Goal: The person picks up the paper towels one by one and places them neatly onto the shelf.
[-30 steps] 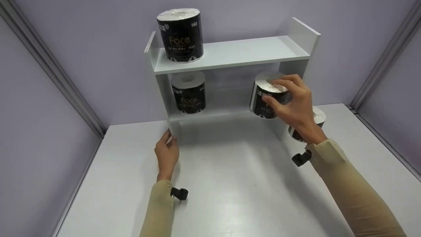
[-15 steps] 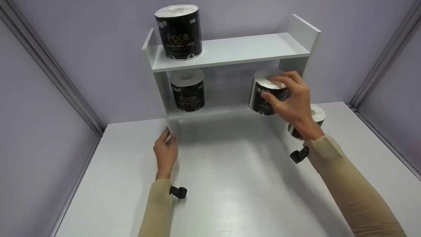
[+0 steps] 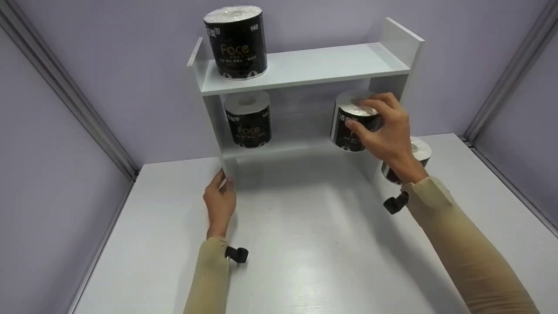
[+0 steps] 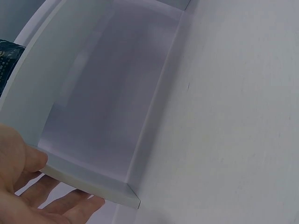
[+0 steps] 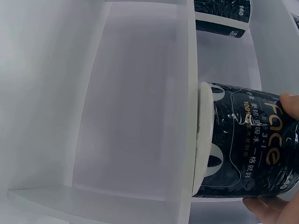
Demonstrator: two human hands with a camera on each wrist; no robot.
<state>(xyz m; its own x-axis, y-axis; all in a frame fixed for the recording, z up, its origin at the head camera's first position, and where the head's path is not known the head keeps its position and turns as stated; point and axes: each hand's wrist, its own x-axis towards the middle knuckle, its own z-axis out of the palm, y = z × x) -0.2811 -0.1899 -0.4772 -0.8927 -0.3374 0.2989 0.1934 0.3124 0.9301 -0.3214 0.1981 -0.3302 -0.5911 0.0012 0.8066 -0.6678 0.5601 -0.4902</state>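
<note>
My right hand (image 3: 389,133) grips a black-wrapped toilet paper roll (image 3: 341,131) from the top and side, at the right end of the white shelf unit's (image 3: 322,65) middle board. In the right wrist view the roll's white end stands right at the board's front edge, with fingers on its "Face" wrapper. Low on the unit's left side, my left hand (image 3: 220,207) holds the side panel (image 4: 86,179), thumb on the inner face and fingers on the outer one in the left wrist view. A second roll (image 3: 249,128) stands at the left of the middle board.
On the top board's left end stands another roll (image 3: 239,48). One more roll (image 3: 421,150) is on the white table (image 3: 296,244) to the right of the unit, partly behind my right wrist. A lilac wall (image 3: 109,78) rises behind the unit.
The head view has shifted slightly, so the unit and rolls appear a little higher. Both hands keep their holds on the roll and the side panel.
</note>
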